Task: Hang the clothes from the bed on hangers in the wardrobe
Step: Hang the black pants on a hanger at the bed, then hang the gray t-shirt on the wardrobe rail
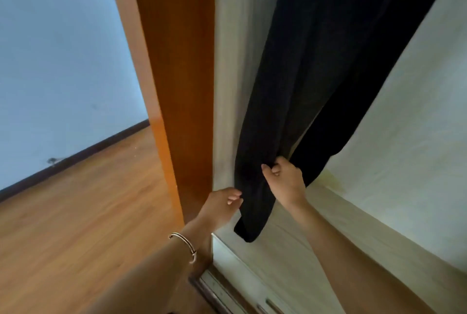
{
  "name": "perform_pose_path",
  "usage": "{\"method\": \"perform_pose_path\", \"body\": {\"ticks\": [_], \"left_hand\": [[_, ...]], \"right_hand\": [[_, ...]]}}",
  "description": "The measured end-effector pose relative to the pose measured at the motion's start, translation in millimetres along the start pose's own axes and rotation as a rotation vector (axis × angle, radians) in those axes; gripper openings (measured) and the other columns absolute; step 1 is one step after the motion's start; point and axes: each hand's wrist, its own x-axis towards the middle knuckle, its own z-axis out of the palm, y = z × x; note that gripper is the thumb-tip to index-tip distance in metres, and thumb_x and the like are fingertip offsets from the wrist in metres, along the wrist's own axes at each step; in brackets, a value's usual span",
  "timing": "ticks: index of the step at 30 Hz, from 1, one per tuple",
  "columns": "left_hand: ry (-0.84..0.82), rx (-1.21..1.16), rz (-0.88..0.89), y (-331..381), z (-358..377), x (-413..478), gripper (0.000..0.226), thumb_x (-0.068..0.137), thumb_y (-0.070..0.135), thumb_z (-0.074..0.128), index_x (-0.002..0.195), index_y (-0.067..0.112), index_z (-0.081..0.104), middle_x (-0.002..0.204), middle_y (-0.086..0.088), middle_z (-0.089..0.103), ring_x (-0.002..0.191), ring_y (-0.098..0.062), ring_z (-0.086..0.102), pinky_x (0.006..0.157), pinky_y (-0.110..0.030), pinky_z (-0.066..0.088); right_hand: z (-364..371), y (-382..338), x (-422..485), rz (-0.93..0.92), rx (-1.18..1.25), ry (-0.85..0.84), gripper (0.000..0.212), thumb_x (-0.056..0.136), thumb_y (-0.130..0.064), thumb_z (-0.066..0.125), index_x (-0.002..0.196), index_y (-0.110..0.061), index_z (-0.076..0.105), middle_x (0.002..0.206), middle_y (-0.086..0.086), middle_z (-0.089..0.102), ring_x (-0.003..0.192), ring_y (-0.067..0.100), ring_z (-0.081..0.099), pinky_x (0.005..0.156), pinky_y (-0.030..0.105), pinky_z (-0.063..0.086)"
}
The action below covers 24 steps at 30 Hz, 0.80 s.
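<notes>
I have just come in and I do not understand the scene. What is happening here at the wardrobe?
A person at the open wardrobe handles black trousers that hang inside it. The right hand pinches a fold of cloth between the two legs. The left hand, with a bangle on the wrist, holds the outer edge of one leg near its hem. The top of the trousers is out of view.

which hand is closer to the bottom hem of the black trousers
Left. The left hand pinches the leg's edge just above the hem of the black trousers; the right hand holds the fabric higher up, farther from it.
</notes>
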Motion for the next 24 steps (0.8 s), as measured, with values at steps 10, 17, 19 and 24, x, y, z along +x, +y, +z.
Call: {"method": "perform_pose_path", "body": {"ticks": [10,17,19,24], "left_hand": [[-0.118,0.143,-0.243,-196,-81,-102,0.029,0.092,0.022,0.047,0.117,0.018,0.062,0.121,0.002,0.065,0.108,-0.008,0.06,0.083,-0.012,0.04],[0.077,-0.085,-0.687,-350,-150,-232,0.023,0.091,0.012,0.052,0.111,0.005,0.062,0.114,-0.009,0.067,0.107,-0.022,0.062,0.092,-0.03,0.045],[0.178,-0.166,-0.787,-375,-164,-268,0.021,0.09,0.012,0.054,0.106,0.005,0.065,0.107,-0.013,0.069,0.1,-0.027,0.065,0.09,-0.035,0.048],[0.416,-0.404,-1.009,-416,-177,-332,0.018,0.089,0.016,0.056,0.099,0.009,0.068,0.093,-0.01,0.072,0.086,-0.025,0.068,0.084,-0.038,0.052]], "right_hand": [[104,42,-77,0.332,-0.291,-0.857,0.016,0.089,-0.026,0.055,0.077,-0.017,0.06,0.08,-0.004,0.059,0.082,0.015,0.062,0.066,0.019,0.042],[245,-57,-130,0.376,-0.189,-1.033,0.02,0.093,-0.021,0.049,0.077,-0.015,0.058,0.079,0.003,0.059,0.075,0.016,0.056,0.065,0.024,0.041],[277,-90,-132,0.313,-0.175,-1.064,0.016,0.093,-0.023,0.049,0.086,-0.015,0.061,0.085,0.002,0.061,0.086,0.018,0.058,0.075,0.029,0.045],[344,-143,-119,0.169,-0.264,-1.19,0.015,0.093,-0.027,0.05,0.1,-0.021,0.061,0.095,-0.005,0.061,0.095,0.015,0.057,0.085,0.03,0.048]]}}
